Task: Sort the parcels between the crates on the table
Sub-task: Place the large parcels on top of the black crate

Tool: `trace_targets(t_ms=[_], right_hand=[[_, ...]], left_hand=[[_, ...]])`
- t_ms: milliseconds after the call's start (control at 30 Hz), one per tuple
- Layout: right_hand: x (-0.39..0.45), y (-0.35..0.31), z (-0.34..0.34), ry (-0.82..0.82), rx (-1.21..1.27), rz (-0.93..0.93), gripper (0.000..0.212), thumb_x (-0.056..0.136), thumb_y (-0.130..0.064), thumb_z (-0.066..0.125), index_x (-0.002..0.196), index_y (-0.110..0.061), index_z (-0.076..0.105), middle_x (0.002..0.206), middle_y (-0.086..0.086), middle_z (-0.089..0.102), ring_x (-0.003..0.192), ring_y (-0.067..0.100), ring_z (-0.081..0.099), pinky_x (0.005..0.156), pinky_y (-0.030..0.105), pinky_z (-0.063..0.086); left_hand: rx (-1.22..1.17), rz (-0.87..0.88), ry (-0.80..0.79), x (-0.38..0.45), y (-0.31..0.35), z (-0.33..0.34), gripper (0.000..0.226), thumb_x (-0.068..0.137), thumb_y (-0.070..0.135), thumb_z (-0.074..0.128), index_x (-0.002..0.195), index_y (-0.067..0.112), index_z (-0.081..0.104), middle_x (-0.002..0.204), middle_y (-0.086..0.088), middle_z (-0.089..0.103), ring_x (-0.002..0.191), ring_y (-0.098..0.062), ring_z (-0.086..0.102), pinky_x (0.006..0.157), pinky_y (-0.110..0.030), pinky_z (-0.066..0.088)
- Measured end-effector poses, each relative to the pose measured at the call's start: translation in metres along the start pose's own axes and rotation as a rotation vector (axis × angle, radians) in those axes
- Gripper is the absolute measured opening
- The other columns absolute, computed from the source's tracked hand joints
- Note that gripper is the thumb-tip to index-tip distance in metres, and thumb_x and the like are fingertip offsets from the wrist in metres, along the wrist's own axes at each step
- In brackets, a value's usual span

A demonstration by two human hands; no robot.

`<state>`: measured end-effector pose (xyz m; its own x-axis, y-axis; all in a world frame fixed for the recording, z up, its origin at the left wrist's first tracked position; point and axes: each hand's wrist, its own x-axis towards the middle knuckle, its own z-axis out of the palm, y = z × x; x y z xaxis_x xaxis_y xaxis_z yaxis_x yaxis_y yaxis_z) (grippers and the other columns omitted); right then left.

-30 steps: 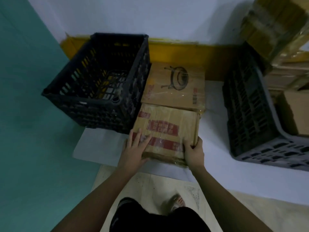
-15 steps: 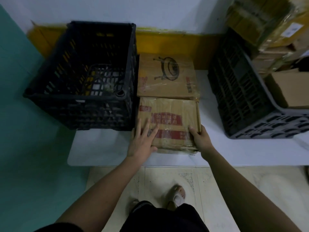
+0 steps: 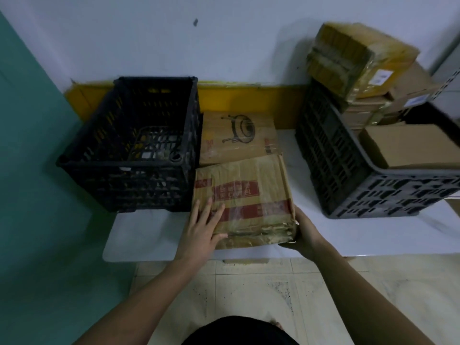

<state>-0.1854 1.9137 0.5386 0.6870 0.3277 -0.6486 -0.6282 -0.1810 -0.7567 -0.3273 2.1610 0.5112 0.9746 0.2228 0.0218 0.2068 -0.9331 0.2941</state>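
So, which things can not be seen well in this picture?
- Head view: right hand fingers, hidden behind the taped brown cardboard parcel.
- Red print on that parcel: too blurred to read.
- Grey plastic crate: cut by the right edge.
- Black plastic crate bottom: too dark to tell.

Both hands hold taped parcel [image 3: 245, 195] — between crates.

I see 2 bare forearms, no sleeves | left hand [image 3: 202, 234] and right hand [image 3: 305, 235]: no gloves, rings or watch | dark garment at waist
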Motion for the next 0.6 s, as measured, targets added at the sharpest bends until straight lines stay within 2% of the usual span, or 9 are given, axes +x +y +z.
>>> trace_targets(t_ms=[67, 133, 233, 300, 367, 400, 500, 600], right_hand=[[-0.002, -0.006, -0.007, -0.034, 0.093, -0.021, 0.051, 0.098, -0.056, 0.046, 0.125, -0.017, 0.066, 0.122, 0.015, 0.069, 0.114, 0.034, 0.064, 0.094, 0.05, 0.053], [-0.005, -0.014, -0.013, -0.076, 0.171, -0.066, 0.051, 0.099, -0.051, 0.047, 0.129, -0.013, 0.064, 0.126, 0.017, 0.066, 0.118, 0.037, 0.061, 0.101, 0.056, 0.048], [-0.007, -0.024, -0.021, -0.093, 0.27, -0.133, 0.051, 0.102, -0.043, 0.045, 0.133, -0.005, 0.058, 0.131, 0.023, 0.061, 0.118, 0.042, 0.058, 0.105, 0.056, 0.042], [-0.013, -0.035, -0.022, -0.061, 0.299, -0.171, 0.04, 0.102, -0.03, 0.049, 0.123, 0.004, 0.056, 0.116, 0.024, 0.061, 0.101, 0.038, 0.062, 0.087, 0.047, 0.053], [-0.017, -0.046, -0.02, 0.033, 0.27, -0.181, 0.009, 0.098, -0.014, 0.056, 0.097, -0.006, 0.053, 0.098, 0.017, 0.06, 0.085, 0.029, 0.063, 0.063, 0.038, 0.058], [-0.018, -0.05, -0.018, 0.062, 0.245, -0.181, 0.012, 0.096, -0.009, 0.059, 0.088, -0.01, 0.05, 0.092, 0.015, 0.06, 0.08, 0.027, 0.063, 0.057, 0.035, 0.058], [-0.029, -0.069, -0.003, 0.043, 0.168, -0.227, 0.021, 0.094, -0.007, 0.063, 0.087, -0.012, 0.044, 0.084, 0.013, 0.06, 0.071, 0.023, 0.064, 0.053, 0.031, 0.056], [-0.041, -0.083, 0.016, 0.061, 0.052, -0.319, 0.022, 0.091, -0.007, 0.067, 0.095, -0.01, 0.046, 0.09, 0.013, 0.062, 0.076, 0.023, 0.065, 0.063, 0.035, 0.057]], left_hand=[[-0.036, -0.024, -0.004, -0.003, 0.009, -0.001, 0.078, 0.092, 0.06, 0.042, 0.151, 0.037, -0.003, 0.161, 0.006, -0.01, 0.149, -0.025, -0.017, 0.121, -0.042, 0.004], [-0.114, -0.054, -0.01, -0.005, 0.016, -0.001, 0.08, 0.09, 0.061, 0.043, 0.151, 0.037, -0.004, 0.16, 0.009, -0.01, 0.15, -0.023, -0.015, 0.122, -0.041, 0.004], [-0.273, -0.057, 0.005, -0.006, 0.027, -0.002, 0.084, 0.089, 0.058, 0.055, 0.152, 0.039, 0.003, 0.162, 0.008, -0.001, 0.152, -0.021, -0.004, 0.124, -0.044, 0.011], [-0.477, -0.063, -0.071, -0.003, 0.036, -0.01, 0.085, 0.088, 0.053, 0.064, 0.149, 0.05, 0.006, 0.16, 0.016, 0.004, 0.152, -0.015, 0.003, 0.123, -0.042, 0.016], [-0.743, -0.043, -0.191, 0.004, 0.05, -0.026, 0.09, 0.082, 0.057, 0.07, 0.146, 0.06, 0.007, 0.159, 0.024, 0.005, 0.149, -0.005, 0.008, 0.122, -0.037, 0.019], [-0.828, -0.025, -0.212, 0.008, 0.059, -0.034, 0.091, 0.078, 0.065, 0.069, 0.147, 0.062, 0.01, 0.16, 0.025, 0.005, 0.148, -0.001, 0.009, 0.121, -0.036, 0.019], [-1.019, -0.096, -0.156, 0.023, 0.089, -0.059, 0.086, 0.076, 0.081, 0.053, 0.149, 0.057, 0.015, 0.162, 0.022, 0.01, 0.148, -0.004, 0.014, 0.119, -0.037, 0.022], [-1.215, -0.263, 0.015, 0.041, 0.105, -0.084, 0.073, 0.087, 0.065, 0.049, 0.152, 0.046, 0.022, 0.157, 0.009, 0.03, 0.133, -0.009, 0.037, 0.103, -0.032, 0.034]])
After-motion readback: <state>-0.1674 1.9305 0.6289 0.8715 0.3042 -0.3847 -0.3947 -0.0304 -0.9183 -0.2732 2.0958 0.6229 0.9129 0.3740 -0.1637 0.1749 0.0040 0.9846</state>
